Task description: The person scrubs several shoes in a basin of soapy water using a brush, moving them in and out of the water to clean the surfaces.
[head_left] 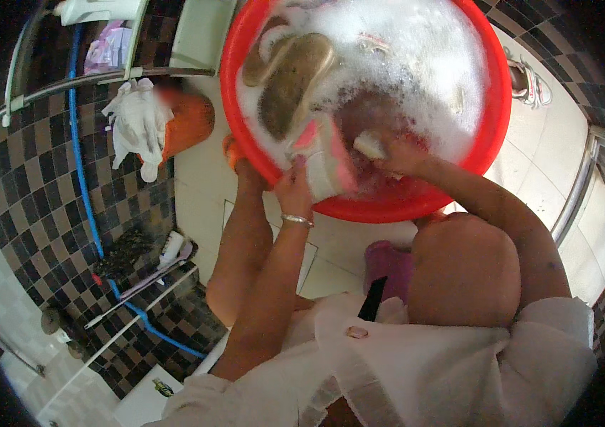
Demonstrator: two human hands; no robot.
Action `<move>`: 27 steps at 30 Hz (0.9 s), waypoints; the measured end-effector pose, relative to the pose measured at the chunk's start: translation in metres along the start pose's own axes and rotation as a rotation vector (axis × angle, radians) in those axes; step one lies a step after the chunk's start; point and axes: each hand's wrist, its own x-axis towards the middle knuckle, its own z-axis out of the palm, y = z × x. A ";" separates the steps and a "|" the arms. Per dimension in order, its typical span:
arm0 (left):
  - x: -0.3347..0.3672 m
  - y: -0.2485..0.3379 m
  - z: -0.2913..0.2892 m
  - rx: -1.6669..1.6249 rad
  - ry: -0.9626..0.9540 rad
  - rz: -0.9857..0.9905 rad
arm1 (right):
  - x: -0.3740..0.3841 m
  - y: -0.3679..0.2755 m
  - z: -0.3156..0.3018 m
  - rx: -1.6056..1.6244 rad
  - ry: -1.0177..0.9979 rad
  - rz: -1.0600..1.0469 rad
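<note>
At the red basin's (381,209) near-left edge, the left hand (294,186) clamps a pink-and-white shoe (325,169); the right hand (402,153) grips a pale block (369,146). Slick suds (416,43) could make either slip.

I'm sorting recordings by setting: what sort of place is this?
Probably a bathroom or washroom: there's a large round red plastic tub of white suds, a wall of small dark-and-brown checkered tiles and a long blue hose.
</note>
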 end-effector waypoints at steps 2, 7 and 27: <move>-0.006 0.016 0.005 0.250 -0.165 0.115 | 0.005 0.027 0.001 0.027 0.129 0.024; -0.002 0.022 0.029 0.362 -0.488 0.235 | 0.033 0.099 -0.006 0.120 0.499 -0.064; -0.008 0.020 0.022 0.091 -0.756 0.341 | 0.034 0.046 -0.019 0.542 0.482 0.090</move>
